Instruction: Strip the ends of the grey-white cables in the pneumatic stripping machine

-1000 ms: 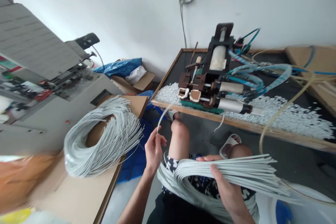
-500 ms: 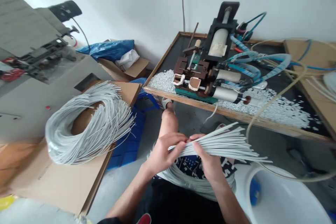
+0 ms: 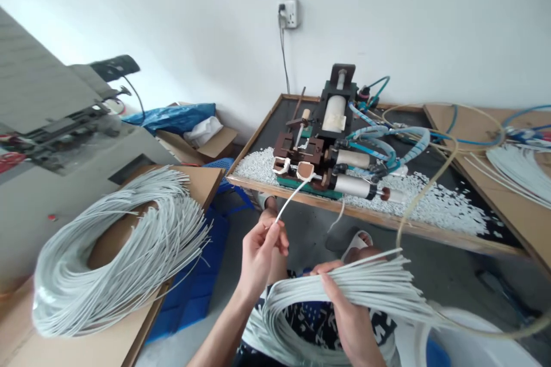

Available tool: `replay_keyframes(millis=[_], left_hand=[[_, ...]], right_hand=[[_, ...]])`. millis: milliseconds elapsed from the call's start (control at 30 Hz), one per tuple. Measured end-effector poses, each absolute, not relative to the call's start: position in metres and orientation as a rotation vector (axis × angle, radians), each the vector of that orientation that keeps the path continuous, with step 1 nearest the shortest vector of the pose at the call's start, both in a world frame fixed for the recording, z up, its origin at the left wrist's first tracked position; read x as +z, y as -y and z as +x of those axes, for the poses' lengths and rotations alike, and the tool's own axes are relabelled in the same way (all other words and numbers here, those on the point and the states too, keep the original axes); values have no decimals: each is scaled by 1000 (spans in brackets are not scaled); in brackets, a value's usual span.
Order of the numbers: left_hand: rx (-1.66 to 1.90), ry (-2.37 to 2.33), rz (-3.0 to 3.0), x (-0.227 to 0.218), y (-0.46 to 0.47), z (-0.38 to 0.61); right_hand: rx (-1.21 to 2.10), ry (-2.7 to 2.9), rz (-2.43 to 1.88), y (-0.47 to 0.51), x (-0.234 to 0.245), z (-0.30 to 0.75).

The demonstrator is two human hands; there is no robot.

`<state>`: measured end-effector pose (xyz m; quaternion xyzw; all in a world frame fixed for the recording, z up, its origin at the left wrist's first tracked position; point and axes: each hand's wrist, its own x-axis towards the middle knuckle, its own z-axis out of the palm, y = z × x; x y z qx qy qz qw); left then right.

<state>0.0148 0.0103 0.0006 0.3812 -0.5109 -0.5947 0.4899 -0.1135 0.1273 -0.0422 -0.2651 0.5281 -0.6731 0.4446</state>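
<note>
Between thumb and fingers, my left hand pinches a single white cable, whose upper end reaches up to the front of the pneumatic machine. Whether the tip is inside the machine's jaws I cannot tell. My right hand is wrapped round a thick bundle of white cables, their loose ends fanning out to the right. The rest of that bundle curves down as a coil over my lap.
A second large coil of cables lies on cardboard at left, beside a grey machine. White clippings cover parts of the wooden-edged bench. A hose hangs in front; a white tub stands lower right.
My left hand has left the bundle and moved up toward the machine with one cable in its fingers. The right hand still grips the bundle. The camera view has shifted.
</note>
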Motion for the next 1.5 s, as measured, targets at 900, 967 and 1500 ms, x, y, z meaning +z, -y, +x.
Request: replay_keyframes(millis=[900,967,1500], left_hand=[[-1374,909,1001,-28,32,-36],[-1374,919,1007,-24,32,-36],[-1300,1376,964,-7,9,10]], right_hand=[[-1928,-1234,-407,-127,-48,-121],[-1920,-1253,-398,-128,-47,-121],[-1769,-1098,-485,-138,-55,-110]])
